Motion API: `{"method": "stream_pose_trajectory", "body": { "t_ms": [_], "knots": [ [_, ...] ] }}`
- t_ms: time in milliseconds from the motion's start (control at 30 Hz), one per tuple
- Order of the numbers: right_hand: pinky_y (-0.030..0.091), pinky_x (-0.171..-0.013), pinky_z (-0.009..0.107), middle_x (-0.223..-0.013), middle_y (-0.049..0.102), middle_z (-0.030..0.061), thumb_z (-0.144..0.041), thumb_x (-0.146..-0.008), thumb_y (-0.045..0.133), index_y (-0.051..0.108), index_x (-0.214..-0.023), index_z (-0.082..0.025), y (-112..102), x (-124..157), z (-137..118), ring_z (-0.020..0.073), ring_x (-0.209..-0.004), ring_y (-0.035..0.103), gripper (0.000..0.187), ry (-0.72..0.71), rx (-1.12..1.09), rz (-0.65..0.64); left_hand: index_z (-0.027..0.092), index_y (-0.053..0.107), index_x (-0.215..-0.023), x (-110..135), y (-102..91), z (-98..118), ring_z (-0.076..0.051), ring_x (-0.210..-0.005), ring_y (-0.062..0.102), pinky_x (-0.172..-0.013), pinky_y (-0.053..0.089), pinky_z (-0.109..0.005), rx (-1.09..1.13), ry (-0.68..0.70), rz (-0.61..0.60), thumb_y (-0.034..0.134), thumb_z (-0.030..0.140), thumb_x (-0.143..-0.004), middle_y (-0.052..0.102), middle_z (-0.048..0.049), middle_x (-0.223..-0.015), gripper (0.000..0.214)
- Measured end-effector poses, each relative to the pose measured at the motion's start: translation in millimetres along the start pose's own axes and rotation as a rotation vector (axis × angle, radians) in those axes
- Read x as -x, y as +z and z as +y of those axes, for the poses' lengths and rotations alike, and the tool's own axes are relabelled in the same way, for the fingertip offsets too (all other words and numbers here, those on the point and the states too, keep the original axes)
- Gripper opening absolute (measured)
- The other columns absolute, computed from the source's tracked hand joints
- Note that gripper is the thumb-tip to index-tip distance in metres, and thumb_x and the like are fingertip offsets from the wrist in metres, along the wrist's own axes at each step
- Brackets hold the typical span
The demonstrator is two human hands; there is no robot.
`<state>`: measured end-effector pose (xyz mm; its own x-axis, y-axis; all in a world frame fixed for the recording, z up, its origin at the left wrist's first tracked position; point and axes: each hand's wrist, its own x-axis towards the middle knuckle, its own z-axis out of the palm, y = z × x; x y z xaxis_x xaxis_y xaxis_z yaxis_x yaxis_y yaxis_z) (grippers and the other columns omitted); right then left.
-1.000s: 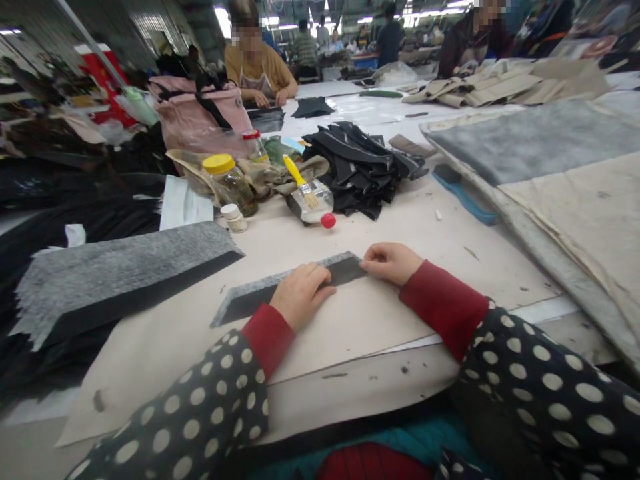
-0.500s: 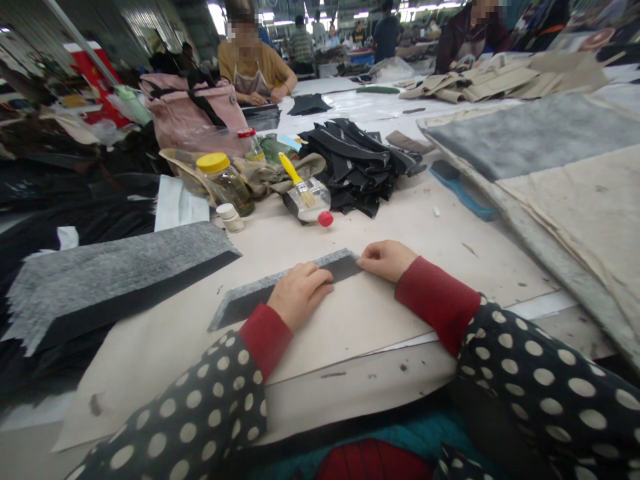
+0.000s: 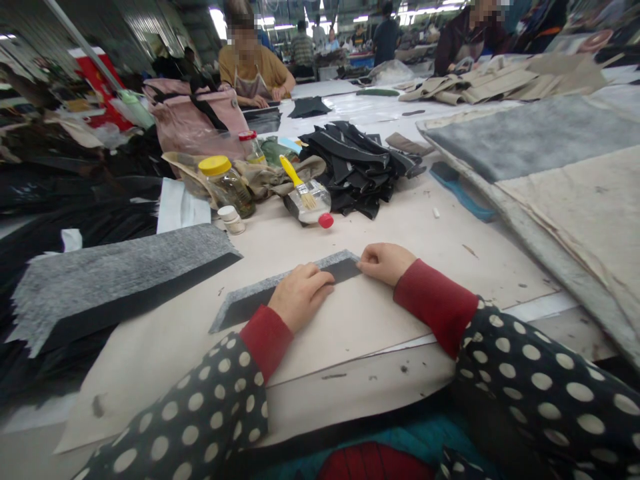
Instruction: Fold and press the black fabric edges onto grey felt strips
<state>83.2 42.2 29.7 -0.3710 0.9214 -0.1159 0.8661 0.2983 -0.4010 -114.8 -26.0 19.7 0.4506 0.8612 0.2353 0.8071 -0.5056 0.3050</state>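
Even, fairly bright overhead light fills the hall, coming from strip lamps along the ceiling and a glaring opening at the far end that burns out to white. Shadows on the worktop stay faint and soft. Wide-angle distortion bows the wall panels near the edge; distant figures lose detail, while the left hand and right hand look fairly sharp.

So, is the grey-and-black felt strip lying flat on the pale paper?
Yes: the strip lies flat on the paper, under left hand and right hand.
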Motion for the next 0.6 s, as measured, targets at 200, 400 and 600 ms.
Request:
{"method": "stream_pose_trajectory", "body": {
  "t_ms": [200, 400, 600],
  "knots": [
    [0.032, -0.053, 0.020, -0.074, 0.053, 0.0013, -0.033, -0.065, 0.056, 0.053, -0.079, -0.017, 4, -2, 9, 0.0095, -0.060, 0.045, 0.022, -0.065, -0.038, 0.131, 0.019, 0.056, -0.090, -2, -1.2, 3, -0.018, -0.090, 0.047, -0.082, 0.038, -0.034, 0.015, 0.047, 0.023, 0.040, 0.025, -0.083, 0.054, -0.0055, -0.098, 0.018],
    [0.030, -0.048, 0.020, -0.060, 0.051, -0.0024, -0.031, -0.067, 0.053, 0.055, -0.072, -0.018, 1, -5, 9, 0.0080, -0.053, 0.044, 0.015, -0.004, -0.131, 0.000, 0.018, 0.054, -0.087, -5, -3.2, 5, -0.017, -0.086, 0.047, -0.080, 0.038, -0.031, -0.095, 0.029, -0.038, 0.033, 0.024, -0.086, 0.056, -0.0041, -0.093, 0.022],
    [0.032, -0.049, 0.020, -0.061, 0.053, -0.0022, -0.027, -0.066, 0.052, 0.056, -0.073, -0.017, 1, -7, 11, 0.0084, -0.055, 0.046, 0.013, 0.039, -0.133, 0.012, 0.019, 0.053, -0.090, -22, 0.2, 17, -0.019, -0.076, 0.049, -0.066, 0.041, -0.030, -0.282, -0.042, -0.090, 0.034, 0.027, -0.086, 0.056, -0.0053, -0.086, 0.021]
  ]
}}
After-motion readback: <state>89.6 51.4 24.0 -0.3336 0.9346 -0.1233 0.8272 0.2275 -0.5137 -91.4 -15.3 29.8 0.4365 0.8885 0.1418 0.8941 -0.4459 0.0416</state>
